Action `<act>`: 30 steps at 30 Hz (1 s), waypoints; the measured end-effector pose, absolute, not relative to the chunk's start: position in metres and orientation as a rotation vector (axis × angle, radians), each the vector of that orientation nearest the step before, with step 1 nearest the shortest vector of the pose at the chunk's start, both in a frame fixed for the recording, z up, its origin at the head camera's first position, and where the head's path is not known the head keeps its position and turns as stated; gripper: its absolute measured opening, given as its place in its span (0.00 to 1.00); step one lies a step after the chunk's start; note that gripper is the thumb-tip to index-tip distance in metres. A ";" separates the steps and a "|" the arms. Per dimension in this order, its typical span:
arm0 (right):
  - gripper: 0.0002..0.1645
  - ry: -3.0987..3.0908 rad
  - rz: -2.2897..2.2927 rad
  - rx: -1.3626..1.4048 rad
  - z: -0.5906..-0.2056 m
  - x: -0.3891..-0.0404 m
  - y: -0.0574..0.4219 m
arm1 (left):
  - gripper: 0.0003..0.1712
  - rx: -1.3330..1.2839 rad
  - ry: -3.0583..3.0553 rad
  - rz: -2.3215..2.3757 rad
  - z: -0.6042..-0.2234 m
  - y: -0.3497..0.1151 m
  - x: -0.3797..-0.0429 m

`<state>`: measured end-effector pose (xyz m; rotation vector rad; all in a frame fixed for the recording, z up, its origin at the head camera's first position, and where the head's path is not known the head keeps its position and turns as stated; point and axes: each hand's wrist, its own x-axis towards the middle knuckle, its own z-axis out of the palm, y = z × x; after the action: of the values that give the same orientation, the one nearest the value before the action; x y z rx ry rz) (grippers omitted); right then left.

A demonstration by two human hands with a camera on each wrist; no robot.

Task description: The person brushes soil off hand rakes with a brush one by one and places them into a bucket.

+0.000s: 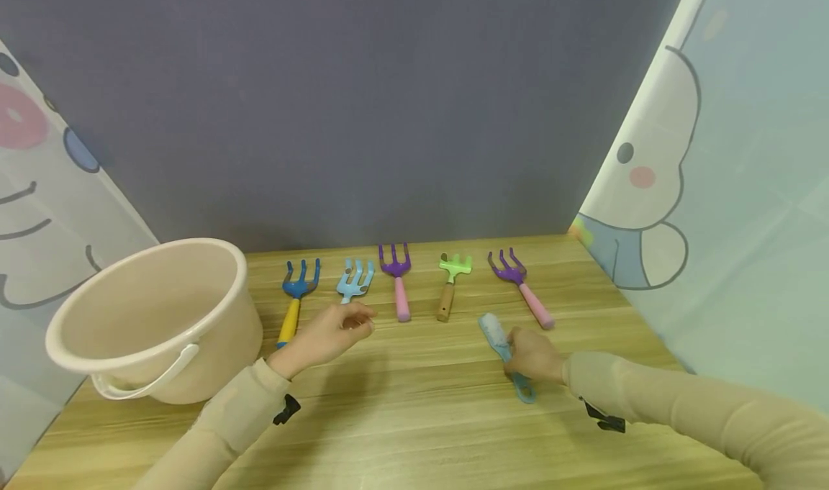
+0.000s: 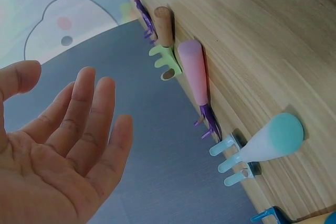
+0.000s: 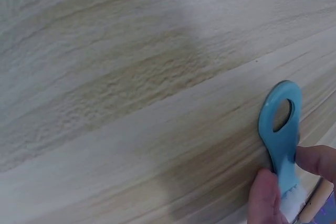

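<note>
A blue scrub brush (image 1: 495, 332) with white bristles lies aslant on the wooden table, bristles facing up. My right hand (image 1: 534, 355) pinches its handle between thumb and fingers; the looped handle end (image 3: 266, 116) shows in the right wrist view. My left hand (image 1: 327, 337) holds nothing and hovers over the table, fingers loosely bent. It partly hides a light blue hand rake (image 1: 352, 280), whose whitish handle (image 2: 268, 142) shows in the left wrist view. Right of that lie a purple rake with pink handle (image 1: 401, 299), a green rake (image 1: 455, 265) and another purple rake (image 1: 508, 273).
A large cream bucket (image 1: 249, 317) with a white carrying handle stands at the left. Between it and my left hand lies a blue rake with yellow handle (image 1: 290, 321). A dark grey panel (image 1: 388, 116) rises behind the table; cartoon-printed sheets (image 1: 745, 224) hang at both sides.
</note>
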<state>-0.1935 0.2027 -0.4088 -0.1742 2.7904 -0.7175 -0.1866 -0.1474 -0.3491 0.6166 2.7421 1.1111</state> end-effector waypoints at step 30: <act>0.18 2.815 -0.723 -0.251 -0.414 -0.206 0.200 | 0.16 0.640 2.728 1.136 -0.362 -0.150 -0.191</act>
<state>-0.2059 0.2004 -0.4141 -0.2512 2.8153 -0.7225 -0.1907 -0.1501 -0.3618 0.6403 2.7279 1.1365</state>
